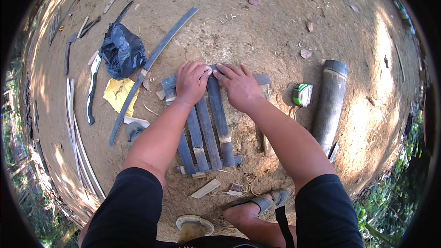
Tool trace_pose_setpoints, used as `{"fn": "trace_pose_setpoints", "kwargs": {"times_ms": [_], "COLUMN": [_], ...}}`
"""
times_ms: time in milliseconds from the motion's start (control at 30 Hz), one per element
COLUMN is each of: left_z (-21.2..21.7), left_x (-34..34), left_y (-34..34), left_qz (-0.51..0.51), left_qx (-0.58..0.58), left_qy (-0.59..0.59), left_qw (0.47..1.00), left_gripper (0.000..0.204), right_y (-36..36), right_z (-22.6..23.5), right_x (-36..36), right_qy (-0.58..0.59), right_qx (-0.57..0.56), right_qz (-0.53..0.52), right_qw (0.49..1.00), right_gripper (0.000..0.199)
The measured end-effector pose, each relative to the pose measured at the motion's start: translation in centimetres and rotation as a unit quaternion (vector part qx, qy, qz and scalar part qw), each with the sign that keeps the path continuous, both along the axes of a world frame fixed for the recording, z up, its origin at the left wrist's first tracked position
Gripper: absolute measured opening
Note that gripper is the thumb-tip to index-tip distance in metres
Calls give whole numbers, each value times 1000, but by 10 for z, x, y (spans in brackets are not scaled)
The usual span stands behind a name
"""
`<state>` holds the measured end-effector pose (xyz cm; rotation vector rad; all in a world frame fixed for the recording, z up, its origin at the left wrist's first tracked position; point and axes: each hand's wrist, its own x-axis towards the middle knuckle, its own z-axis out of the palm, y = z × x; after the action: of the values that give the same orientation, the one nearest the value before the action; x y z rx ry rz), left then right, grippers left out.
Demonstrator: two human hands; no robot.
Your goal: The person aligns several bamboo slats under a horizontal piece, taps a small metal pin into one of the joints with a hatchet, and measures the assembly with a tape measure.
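Observation:
On the ground before me lies a frame of dark bamboo slats, several of them running lengthwise (208,128) across a far crosspiece (262,79) and a near crosspiece (236,160). My left hand (192,81) is closed over the far ends of the slats, its fingers bent at the crosspiece. Close beside it, my right hand (238,86) grips the same far edge, with its thumb side near the left fingertips. The undersides of both hands' fingers are hidden. To the right of the lengthwise slats, the space between the crosspieces shows bare soil.
Left are a long bamboo strip (158,55), a black plastic bag (121,50), a yellow sheet (120,95), a white-and-black handled tool (92,87) and thin strips (76,133). Right are a green-and-white tape measure (302,95) and a thick bamboo tube (330,105). A sandaled foot (259,204) is near.

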<state>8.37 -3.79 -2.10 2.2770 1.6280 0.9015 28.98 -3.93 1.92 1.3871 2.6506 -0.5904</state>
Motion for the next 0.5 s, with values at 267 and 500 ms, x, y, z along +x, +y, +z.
{"fn": "trace_pose_setpoints", "kwargs": {"times_ms": [267, 500], "left_z": [-8, -4], "left_x": [-4, -3], "left_y": [0, 0], "left_qz": [12, 1], "left_qx": [-26, -6], "left_qy": [-18, -3], "left_qw": [999, 1000], "left_gripper": [10, 9], "right_y": [1, 1], "right_z": [-1, -3], "right_x": [3, 2], "right_qy": [14, 24], "right_qx": [-15, -18], "right_qz": [1, -6], "right_qw": [1000, 1000], "right_gripper": [56, 55]}}
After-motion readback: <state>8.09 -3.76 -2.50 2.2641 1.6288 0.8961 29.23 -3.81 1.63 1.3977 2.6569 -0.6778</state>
